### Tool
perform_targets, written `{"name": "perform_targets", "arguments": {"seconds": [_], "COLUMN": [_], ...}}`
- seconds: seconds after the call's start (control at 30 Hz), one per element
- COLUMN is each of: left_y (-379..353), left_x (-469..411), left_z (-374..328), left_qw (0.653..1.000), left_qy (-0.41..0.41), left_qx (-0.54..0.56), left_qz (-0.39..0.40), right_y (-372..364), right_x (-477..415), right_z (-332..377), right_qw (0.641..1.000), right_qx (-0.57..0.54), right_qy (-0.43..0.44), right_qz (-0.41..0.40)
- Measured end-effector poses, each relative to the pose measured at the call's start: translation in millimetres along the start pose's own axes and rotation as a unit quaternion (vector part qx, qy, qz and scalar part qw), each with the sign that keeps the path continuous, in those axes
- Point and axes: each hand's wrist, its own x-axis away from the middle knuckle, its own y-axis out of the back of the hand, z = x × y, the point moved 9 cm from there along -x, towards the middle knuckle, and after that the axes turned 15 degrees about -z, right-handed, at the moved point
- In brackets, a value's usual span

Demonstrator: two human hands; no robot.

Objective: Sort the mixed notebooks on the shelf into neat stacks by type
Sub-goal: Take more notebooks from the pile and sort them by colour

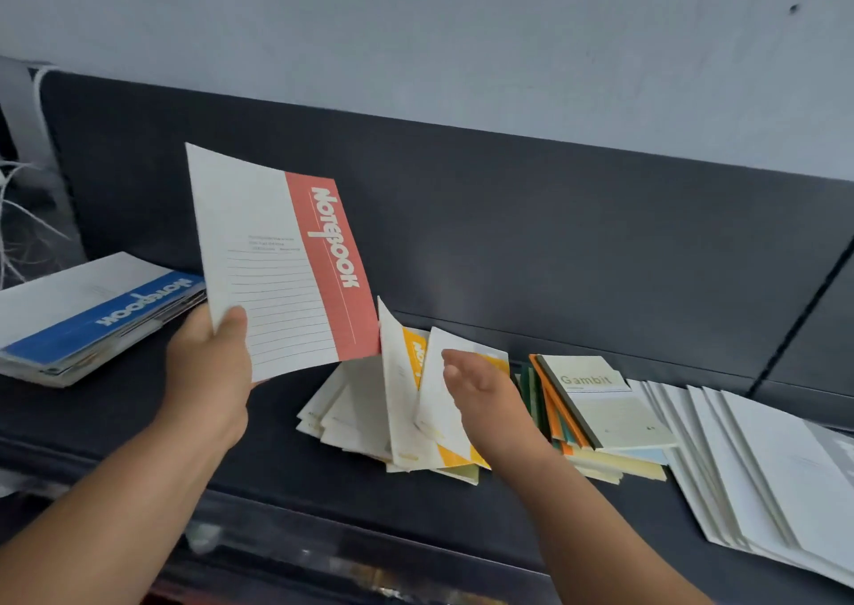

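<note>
Item: red-banded notebook [282, 258], printed "Notebook", lined panel on a white cover; held upright and tilted above the shelf [323, 489], clear of every pile; our left hand [208, 364] pinches its lower corner, thumb on the front, fingers hidden behind.

Destination, as we judge it: the stack at far left topped by a blue-banded notebook [92, 318] of the same design; we should lay the red one flat, band to band, and square the edges, since that stack already splays at its lower side.

Right hand [480, 396]: fingers fairly straight against a tilted yellow-banded notebook [443, 401] in the mixed pile [360, 419]; whether the thumb pinches it we cannot tell.

Adjacent: a stack topped by a pale green "Gambit" notebook [600, 401], with orange and green spines beside it; a fanned row of plain white notebooks [762, 466] at far right.

Obstacles: the propped covers in the mixed pile may slump if released carelessly; loose white strands [18, 216] hang just behind the blue stack; the dark back panel [554, 234] limits depth.
</note>
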Motion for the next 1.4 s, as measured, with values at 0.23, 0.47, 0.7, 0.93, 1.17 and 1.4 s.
{"name": "perform_targets", "arguments": {"seconds": [0.23, 0.47, 0.7, 0.93, 1.17, 1.4], "left_y": [-38, -111, -197, -262, -305, -301], "left_x": [42, 107, 221, 345, 436, 440], "left_z": [-40, -19, 29, 65, 109, 152], "left_qw": [0.991, 0.997, 0.966, 0.921, 0.816, 0.706], "left_qy": [-0.115, -0.025, 0.116, 0.104, -0.096, -0.225], "left_qx": [0.034, 0.045, -0.002, -0.079, -0.269, -0.444], "left_qz": [-0.052, 0.062, 0.229, 0.366, 0.502, 0.504], "right_y": [50, 119, 229, 346, 420, 413], "right_x": [-1, -4, 1, 31, 57, 57], "right_z": [-2, -29, -80, -135, -204, -234], "right_qw": [0.991, 0.972, 0.930, 0.925, 0.906, 0.892], "right_qx": [-0.125, -0.206, -0.254, -0.154, 0.031, 0.277], "right_qy": [-0.033, -0.085, -0.158, -0.166, -0.208, -0.235], "right_qz": [-0.028, -0.079, -0.213, -0.306, -0.368, -0.267]}}
